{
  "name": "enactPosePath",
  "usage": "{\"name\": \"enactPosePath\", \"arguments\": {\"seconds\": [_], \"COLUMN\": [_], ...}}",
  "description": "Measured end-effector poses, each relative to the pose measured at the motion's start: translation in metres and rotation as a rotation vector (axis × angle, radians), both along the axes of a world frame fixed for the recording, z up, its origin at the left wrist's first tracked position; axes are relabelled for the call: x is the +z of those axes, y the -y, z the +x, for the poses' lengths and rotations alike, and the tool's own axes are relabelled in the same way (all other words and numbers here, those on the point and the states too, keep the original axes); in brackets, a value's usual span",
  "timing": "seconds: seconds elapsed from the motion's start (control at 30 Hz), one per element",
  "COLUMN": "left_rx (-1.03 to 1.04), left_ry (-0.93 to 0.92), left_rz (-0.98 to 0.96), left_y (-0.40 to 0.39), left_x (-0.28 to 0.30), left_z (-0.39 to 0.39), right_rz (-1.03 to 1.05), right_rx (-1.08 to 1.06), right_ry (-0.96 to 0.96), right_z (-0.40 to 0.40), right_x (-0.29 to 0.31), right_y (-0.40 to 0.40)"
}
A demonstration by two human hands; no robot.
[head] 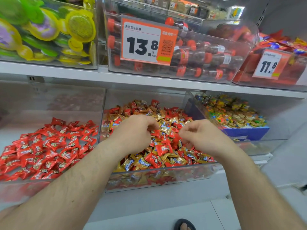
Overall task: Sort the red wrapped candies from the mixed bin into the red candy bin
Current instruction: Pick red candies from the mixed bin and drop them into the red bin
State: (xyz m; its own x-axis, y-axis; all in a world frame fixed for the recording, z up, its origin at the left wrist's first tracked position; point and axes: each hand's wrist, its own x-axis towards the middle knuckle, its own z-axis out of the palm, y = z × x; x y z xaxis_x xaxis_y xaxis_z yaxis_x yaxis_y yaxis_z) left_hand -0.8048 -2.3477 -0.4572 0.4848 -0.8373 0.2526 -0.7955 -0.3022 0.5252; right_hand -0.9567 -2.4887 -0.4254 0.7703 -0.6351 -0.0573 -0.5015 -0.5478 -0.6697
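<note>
Over the mixed bin (pixel 149 173), left hand (pixel 132 131) and right hand (pixel 201 136) each pinch red candies with curled fingers.

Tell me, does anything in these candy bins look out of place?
Yes: the middle bin mixes red wrapped candies with gold wrapped candies, while the left bin holds only red ones. Nothing looks spilled or damaged.

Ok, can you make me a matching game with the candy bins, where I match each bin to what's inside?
Bins:
1. left bin
2. middle bin
3. bin on the shelf above the middle bin
4. top left bin

Inside:
A. little cola bottles
B. only red candies
C. green and yellow packs
D. red and gold candies mixed

Pairs: 1-B, 2-D, 3-A, 4-C
</note>
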Motion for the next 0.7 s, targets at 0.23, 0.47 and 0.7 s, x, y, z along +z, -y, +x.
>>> {"name": "enactPosePath", "arguments": {"seconds": [0.23, 0.47, 0.7], "left_rx": [-0.428, -0.241, -0.098], "left_ry": [0.193, 0.069, 0.012], "left_rz": [0.327, 0.182, 0.028], "left_y": [0.015, 0.013, -0.010], "left_x": [-0.004, -0.006, 0.016], "left_z": [-0.013, -0.013, 0.001], "right_rz": [-0.136, -0.094, -0.200], "right_rx": [0.012, 0.040, 0.143], "right_ry": [-0.224, -0.221, -0.541], "right_z": [-0.003, -0.001, 0.021], "right_x": [-0.003, -0.010, -0.010], "right_y": [0.019, 0.023, -0.013]}}
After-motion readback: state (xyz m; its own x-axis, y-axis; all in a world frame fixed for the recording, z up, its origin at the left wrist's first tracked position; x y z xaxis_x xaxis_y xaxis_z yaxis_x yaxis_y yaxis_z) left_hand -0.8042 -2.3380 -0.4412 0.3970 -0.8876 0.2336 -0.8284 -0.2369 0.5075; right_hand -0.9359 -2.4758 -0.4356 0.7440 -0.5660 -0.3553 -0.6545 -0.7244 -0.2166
